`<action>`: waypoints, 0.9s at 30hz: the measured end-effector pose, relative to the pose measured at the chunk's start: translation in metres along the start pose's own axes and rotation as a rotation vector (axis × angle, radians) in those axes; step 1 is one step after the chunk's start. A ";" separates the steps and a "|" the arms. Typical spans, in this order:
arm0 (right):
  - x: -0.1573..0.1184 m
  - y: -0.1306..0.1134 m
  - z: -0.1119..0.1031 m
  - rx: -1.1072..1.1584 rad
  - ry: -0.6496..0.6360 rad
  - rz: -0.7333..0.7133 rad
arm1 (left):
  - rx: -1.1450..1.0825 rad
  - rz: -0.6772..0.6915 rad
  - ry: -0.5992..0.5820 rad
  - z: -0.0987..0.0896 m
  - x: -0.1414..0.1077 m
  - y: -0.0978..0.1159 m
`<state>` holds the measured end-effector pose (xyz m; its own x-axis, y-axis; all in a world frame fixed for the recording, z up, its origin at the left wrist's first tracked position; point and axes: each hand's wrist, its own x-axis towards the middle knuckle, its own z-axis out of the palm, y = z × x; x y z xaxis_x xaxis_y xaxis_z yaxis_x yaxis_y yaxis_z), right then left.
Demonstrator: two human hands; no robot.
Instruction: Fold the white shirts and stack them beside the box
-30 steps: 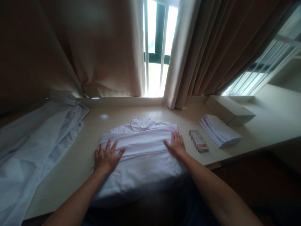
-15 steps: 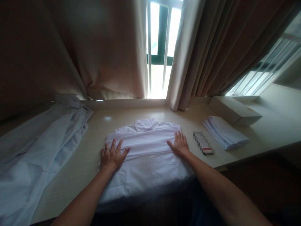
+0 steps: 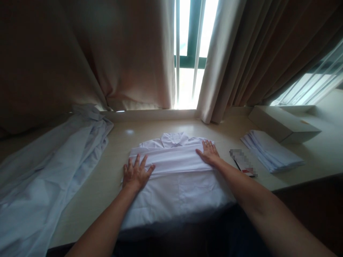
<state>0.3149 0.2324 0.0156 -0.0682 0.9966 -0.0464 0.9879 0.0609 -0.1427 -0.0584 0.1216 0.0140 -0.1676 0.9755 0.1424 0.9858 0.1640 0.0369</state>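
A white collared shirt lies on the table in front of me, its collar toward the window and its lower end hanging over the near edge. Folded sleeve cloth makes a flat band across it just below the collar. On the left end of that band my left hand rests flat with its fingers spread. My right hand lies flat on the band's right end, thumb apart from the fingers. Neither hand grips the cloth.
A heap of white garments covers the table's left side. To the right are a blurred-out flat card or phone, a stack of folded white cloth and a pale box. Curtains hang behind the table.
The whole view has shifted, so things appear a little farther right. Both hands stay flat on the shirt, in nearly the same places.
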 end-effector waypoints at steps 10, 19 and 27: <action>0.012 0.013 0.007 -0.037 0.046 -0.014 | -0.003 0.022 0.003 0.003 0.012 0.001; 0.010 0.009 0.005 -0.027 0.044 0.011 | -0.013 0.019 -0.008 0.000 0.012 0.002; 0.009 0.006 0.000 -0.018 0.021 0.019 | -0.002 0.010 0.018 0.000 0.011 0.003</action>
<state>0.3206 0.2415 0.0140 -0.0468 0.9985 -0.0279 0.9914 0.0430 -0.1240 -0.0573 0.1331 0.0160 -0.1576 0.9744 0.1606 0.9874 0.1535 0.0376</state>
